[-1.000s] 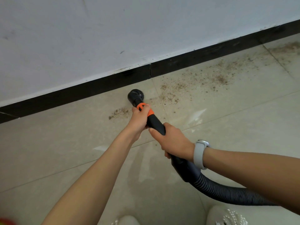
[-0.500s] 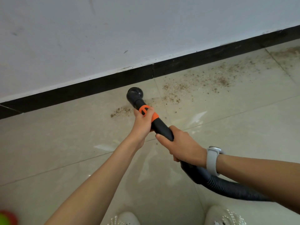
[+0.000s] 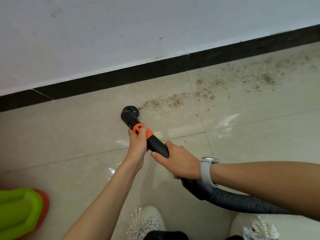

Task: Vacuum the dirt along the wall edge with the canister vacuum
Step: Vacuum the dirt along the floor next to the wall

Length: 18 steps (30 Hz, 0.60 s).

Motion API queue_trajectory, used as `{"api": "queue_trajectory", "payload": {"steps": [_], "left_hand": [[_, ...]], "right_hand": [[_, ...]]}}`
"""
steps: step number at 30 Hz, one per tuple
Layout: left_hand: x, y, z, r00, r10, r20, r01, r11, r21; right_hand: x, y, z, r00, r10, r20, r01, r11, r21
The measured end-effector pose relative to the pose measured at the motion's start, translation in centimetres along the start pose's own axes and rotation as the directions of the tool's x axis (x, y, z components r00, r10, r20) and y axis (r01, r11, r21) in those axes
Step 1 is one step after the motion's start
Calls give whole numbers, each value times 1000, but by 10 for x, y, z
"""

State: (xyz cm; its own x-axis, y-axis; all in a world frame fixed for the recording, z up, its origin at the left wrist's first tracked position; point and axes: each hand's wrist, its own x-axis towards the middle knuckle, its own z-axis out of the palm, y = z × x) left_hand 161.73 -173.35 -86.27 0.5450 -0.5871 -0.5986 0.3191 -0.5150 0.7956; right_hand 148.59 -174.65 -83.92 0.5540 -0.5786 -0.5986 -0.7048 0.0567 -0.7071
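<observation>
Head view: both hands grip the wand, left hand (image 3: 138,144) at its orange collar, right hand (image 3: 180,163) behind. The brush (image 3: 130,112) sits on the floor (image 3: 69,135) at the dirt's (image 3: 207,90) left end; the trail rightward along the baseboard (image 3: 121,78) remains. The hose (image 3: 242,201) trails right, shoes (image 3: 147,222) below; nothing blocks the path.

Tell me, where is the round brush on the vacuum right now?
In the head view, the brush head sits on the floor left of the dirt trail, below the black baseboard.
</observation>
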Motion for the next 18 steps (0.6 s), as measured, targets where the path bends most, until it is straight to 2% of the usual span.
{"api": "queue_trajectory", "payload": {"steps": [18], "left_hand": [[7, 11, 75, 945, -38, 324, -4, 992, 130]], "right_hand": [[-19, 34, -41, 972, 140, -191, -112, 982, 150]]}}
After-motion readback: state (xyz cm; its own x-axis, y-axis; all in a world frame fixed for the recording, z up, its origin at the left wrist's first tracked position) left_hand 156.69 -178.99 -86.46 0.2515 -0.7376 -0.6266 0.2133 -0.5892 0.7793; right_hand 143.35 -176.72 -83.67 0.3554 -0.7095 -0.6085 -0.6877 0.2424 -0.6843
